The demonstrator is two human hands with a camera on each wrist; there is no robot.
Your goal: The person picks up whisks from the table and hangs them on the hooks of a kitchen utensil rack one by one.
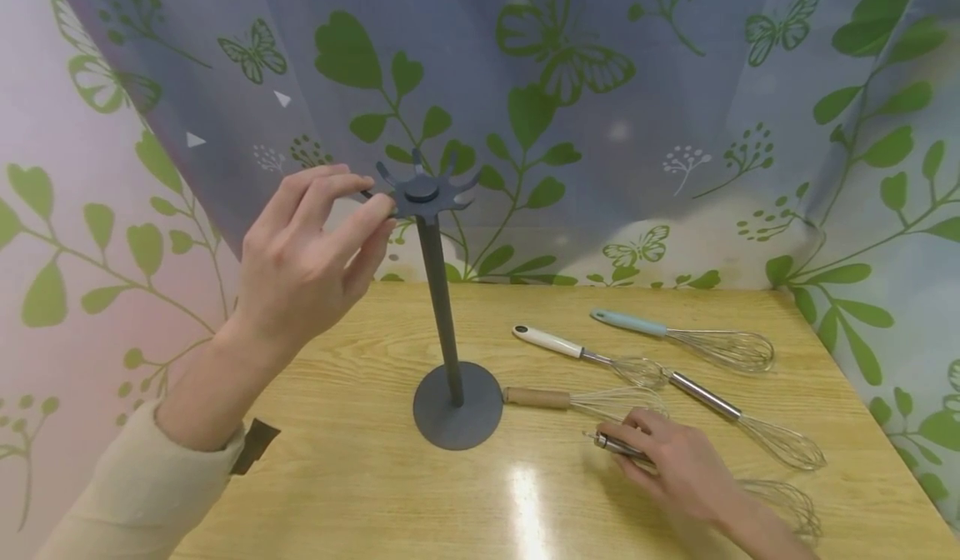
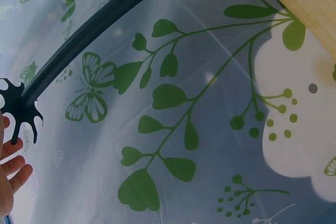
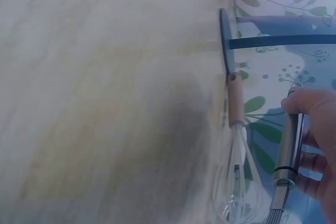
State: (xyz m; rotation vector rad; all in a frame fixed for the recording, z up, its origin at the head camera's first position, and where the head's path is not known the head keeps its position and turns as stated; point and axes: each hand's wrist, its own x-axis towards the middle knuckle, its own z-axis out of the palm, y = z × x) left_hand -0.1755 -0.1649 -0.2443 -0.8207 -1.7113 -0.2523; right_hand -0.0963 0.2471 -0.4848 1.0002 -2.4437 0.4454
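A dark grey stand [image 1: 438, 310] rises from a round base, with a ring of hooked prongs at its top. My left hand [image 1: 303, 247] pinches one of those prongs between thumb and fingers. In the left wrist view, fingertips [image 2: 21, 177] show beside the prongs at the left edge. My right hand [image 1: 675, 460] grips a steel-handled whisk [image 1: 622, 447] by its handle; its wire loops come out past the wrist. The right wrist view shows that steel handle [image 3: 289, 145] held by thumb and fingers. Just beyond lies a wooden-handled whisk [image 1: 538, 397], its handle end close to the base.
On the wooden table [image 1: 337, 477] lie a white-handled whisk [image 1: 551, 341], a light-blue-handled whisk [image 1: 630, 322] and another steel-handled whisk [image 1: 705, 396], right of the stand. A patterned curtain [image 1: 637, 143] hangs behind and along both sides.
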